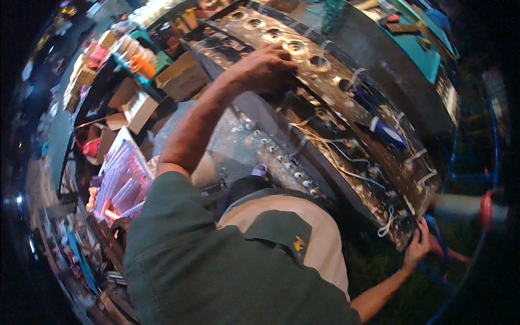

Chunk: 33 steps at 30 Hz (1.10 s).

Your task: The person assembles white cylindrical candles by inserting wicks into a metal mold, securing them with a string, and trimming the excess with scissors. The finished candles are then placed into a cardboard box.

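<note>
A long, worn wooden frame (355,116) stretches diagonally from upper left to lower right, with a row of round holes along its flat board. Loose pale wires (336,151) run through its open, dark inner side. My left hand (265,67) is closed over the frame's inner edge near the upper end, fingertips partly hidden. At the lower right end, my right hand (417,246) grips the corner, fingers bent around it. A blue-and-white tool handle or bottle (388,132) lies on the board.
Small round white parts (279,158) line a strip beneath the frame. Cardboard boxes (184,76), an orange cup-like piece (141,66) and clear plastic-wrapped items (122,176) crowd the left. A teal surface (420,51) with tools stands upper right; a grey pipe (460,208) lies beyond my right hand.
</note>
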Each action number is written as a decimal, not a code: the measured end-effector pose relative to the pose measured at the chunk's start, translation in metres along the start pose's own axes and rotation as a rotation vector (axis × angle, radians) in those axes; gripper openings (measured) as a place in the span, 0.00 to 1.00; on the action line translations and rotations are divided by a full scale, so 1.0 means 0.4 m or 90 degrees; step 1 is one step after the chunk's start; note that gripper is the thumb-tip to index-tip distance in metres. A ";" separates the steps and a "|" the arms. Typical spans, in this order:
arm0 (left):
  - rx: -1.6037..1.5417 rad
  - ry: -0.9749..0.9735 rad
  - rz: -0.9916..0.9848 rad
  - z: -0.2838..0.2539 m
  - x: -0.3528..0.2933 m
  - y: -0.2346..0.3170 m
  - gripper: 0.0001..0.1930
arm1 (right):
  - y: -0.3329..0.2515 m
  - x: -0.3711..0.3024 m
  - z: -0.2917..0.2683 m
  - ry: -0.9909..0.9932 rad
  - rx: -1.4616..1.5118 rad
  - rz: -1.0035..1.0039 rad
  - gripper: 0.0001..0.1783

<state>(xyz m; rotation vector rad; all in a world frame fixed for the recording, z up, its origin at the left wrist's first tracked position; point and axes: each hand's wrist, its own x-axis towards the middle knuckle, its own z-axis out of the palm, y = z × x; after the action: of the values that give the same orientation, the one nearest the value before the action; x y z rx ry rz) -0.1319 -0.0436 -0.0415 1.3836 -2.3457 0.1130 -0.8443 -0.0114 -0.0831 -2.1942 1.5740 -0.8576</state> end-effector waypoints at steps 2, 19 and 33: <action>-0.058 -0.004 -0.007 0.045 -0.005 -0.064 0.09 | -0.062 0.008 0.013 0.011 0.025 0.086 0.18; -0.111 -0.068 -0.116 0.002 -0.017 -0.029 0.18 | -0.196 0.059 -0.063 -0.070 -0.088 0.084 0.09; -0.253 -0.090 -0.210 -0.018 -0.040 -0.033 0.15 | -0.178 0.063 -0.005 0.021 -0.182 -0.008 0.09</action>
<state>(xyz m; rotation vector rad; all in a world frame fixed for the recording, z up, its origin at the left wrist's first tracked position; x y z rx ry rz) -0.1115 -0.0351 -0.0430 1.5794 -2.0579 -0.5310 -0.7868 -0.0097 -0.0344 -2.3937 1.7976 -0.7131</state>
